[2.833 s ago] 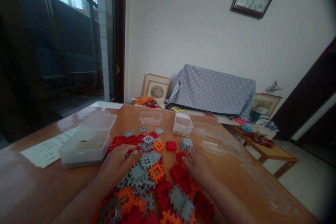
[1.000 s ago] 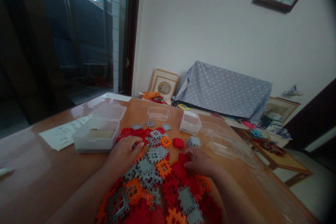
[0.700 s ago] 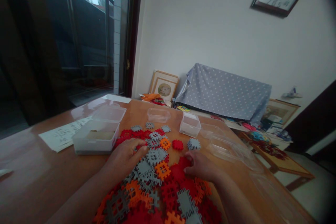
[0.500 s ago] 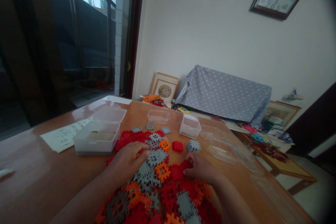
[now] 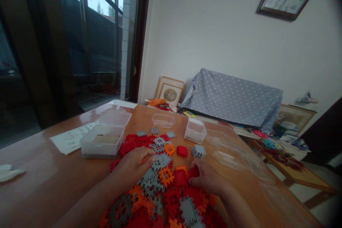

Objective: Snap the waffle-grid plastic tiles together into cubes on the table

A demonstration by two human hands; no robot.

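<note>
A heap of red, orange and grey interlocking plastic squares spreads over the wooden table (image 5: 53, 192) in front of me. My right hand (image 5: 210, 176) is at the heap's right side, thumb and fingers closed on a red square (image 5: 193, 174). Close to its left are another red square (image 5: 180, 178) and an orange square (image 5: 166, 176). My left hand (image 5: 136, 162) hovers over or rests on the heap's left part, near a grey square (image 5: 161, 162). Its fingers are curled with the thumb close to them, and whatever they may hold is hidden.
A hinged clear box (image 5: 103, 146) stands open at left, on a written sheet (image 5: 72, 140). Farther back are a small clear box (image 5: 195, 131) and a shallow clear tray (image 5: 163, 120). Stacks of grey (image 5: 198, 151) and red squares (image 5: 182, 151) stand beyond my right hand. Clear packaging (image 5: 232, 155) lies right.
My right hand has shifted slightly right with the red square, and an orange piece shows more behind the neighbouring red one. My left hand stays at the heap. The view has turned slightly left.
</note>
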